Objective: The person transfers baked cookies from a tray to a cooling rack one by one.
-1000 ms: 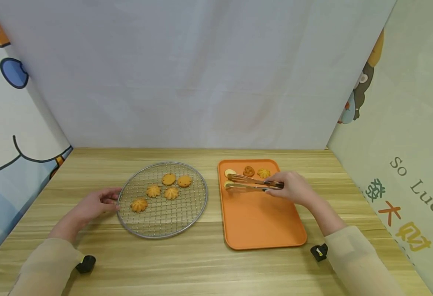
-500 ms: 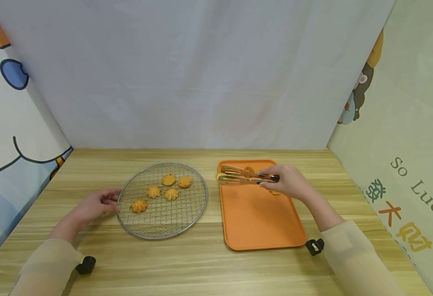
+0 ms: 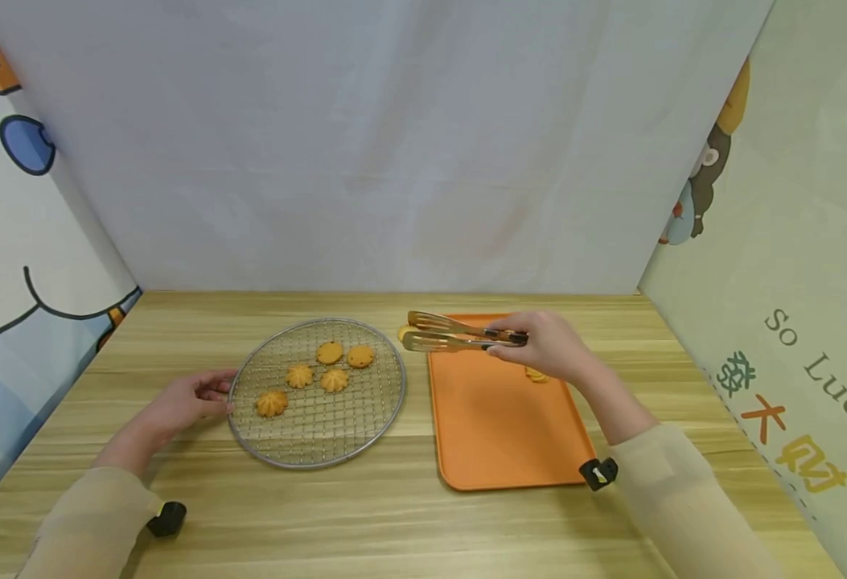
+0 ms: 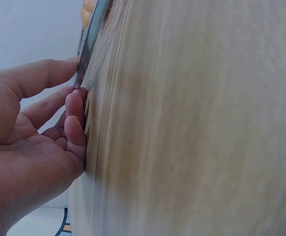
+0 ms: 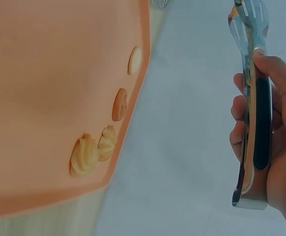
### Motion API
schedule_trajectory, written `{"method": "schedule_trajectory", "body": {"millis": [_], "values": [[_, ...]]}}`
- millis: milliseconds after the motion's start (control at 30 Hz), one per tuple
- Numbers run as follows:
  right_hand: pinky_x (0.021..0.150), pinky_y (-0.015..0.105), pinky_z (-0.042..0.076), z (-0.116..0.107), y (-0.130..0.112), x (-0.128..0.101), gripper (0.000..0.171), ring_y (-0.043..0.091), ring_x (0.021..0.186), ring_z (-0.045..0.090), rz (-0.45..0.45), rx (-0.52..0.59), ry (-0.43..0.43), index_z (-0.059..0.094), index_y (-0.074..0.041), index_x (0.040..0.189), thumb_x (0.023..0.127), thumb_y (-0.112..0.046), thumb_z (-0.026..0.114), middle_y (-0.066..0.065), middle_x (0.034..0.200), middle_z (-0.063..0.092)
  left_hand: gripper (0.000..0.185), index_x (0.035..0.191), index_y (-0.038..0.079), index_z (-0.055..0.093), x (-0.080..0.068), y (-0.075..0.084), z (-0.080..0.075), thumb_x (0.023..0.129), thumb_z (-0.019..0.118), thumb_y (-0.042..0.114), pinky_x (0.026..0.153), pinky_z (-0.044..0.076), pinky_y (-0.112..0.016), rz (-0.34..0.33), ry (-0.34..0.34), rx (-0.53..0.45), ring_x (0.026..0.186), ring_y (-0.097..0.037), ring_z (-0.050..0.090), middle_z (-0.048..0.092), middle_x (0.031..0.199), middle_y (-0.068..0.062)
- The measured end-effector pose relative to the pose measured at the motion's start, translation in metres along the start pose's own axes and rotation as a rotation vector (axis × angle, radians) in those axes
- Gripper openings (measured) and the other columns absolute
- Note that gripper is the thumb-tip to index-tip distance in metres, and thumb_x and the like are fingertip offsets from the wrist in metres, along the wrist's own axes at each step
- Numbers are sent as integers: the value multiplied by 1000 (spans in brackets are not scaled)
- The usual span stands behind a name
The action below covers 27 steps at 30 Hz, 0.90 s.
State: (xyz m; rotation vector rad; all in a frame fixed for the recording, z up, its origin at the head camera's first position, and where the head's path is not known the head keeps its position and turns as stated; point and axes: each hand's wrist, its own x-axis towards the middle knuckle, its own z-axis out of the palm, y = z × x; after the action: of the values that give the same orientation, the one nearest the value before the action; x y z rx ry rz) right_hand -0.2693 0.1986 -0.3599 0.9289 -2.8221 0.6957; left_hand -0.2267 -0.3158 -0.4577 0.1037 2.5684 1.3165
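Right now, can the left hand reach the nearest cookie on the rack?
Likely yes: the cookie lies near the left hand, nothing above it; that hand pinches the rack, so must let go first.

- The left hand pinches a metal rim at its fingertips.
- Wood-grained counter fills the right.
- An orange-tan piece peeks in up top.

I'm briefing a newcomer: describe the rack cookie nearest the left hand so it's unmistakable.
On the table, find the round wire rack left of the orange tray. The cookie is its leftmost, nearest the left hand. It is ridged, unlike two flat cookies, and lower in the head view than two other ridged ones.
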Motion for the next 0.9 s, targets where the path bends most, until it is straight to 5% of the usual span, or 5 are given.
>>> {"method": "schedule_trajectory", "body": {"millis": [167, 433, 667, 900], "values": [[51, 26, 32, 3, -8, 7, 34, 8, 51, 38, -27, 3, 26, 70, -13, 113, 84, -31, 71, -2, 82, 66, 67, 141, -9, 34, 0, 1, 1, 87, 67, 14, 73, 48, -22, -8, 2, -5, 95, -14, 49, 46, 125, -27], [49, 24, 30, 13, -21, 20, 33, 7, 48, 35, -69, 29, 56, 70, -12, 112, 84, -30, 72, -6, 65, 56, 67, 140, -10, 35, 0, 2, 1, 86, 68, 12, 73, 48, -21, 4, 17, 0, 95, -14, 50, 48, 124, -27], [51, 25, 36, 20, -37, 31, 34, 8, 53, 43, -18, 63, 37, 70, -18, 115, 84, -34, 70, -3, 89, 67, 66, 140, -11, 35, 0, 2, 1, 87, 67, 12, 72, 48, -22, 7, 9, 3, 95, -15, 51, 48, 123, -28], [55, 24, 38, 30, -48, 40, 35, 7, 53, 43, -63, 36, 40, 69, -16, 116, 85, -33, 70, 0, 102, 70, 67, 140, -10, 35, 0, 3, 1, 86, 67, 12, 72, 48, -22, 0, 11, 11, 96, -16, 51, 47, 124, -28]]}}
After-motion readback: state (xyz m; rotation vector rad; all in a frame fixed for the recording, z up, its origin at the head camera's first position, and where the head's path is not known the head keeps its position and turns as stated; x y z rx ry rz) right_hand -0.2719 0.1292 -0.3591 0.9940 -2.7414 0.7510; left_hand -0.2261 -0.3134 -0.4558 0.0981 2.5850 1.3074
